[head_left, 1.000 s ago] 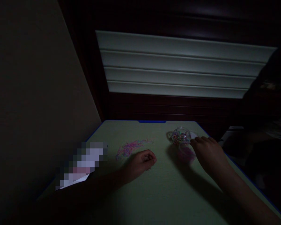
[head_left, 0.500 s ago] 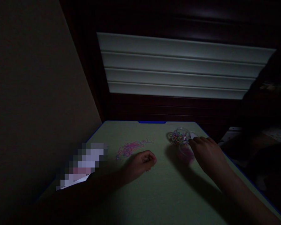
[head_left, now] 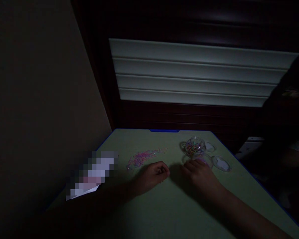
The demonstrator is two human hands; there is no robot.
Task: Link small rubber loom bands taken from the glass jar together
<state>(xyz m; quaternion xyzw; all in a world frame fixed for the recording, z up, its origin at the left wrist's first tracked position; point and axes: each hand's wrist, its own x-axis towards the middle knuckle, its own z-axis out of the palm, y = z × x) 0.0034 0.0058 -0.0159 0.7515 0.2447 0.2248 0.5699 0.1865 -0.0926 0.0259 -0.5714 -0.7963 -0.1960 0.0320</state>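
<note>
Two hands (head_left: 153, 175) (head_left: 198, 173), two jars (head_left: 196, 145) (head_left: 207, 160), two lids (head_left: 209, 146) (head_left: 221, 163)

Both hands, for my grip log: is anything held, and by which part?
It cannot be told: the left hand is curled, the right hand turned knuckles-up, both dimly lit.

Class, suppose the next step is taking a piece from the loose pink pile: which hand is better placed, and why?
Probably the left hand: it is close beside the pink pile, whereas the right hand is farther off, at the front clear jar.
</note>
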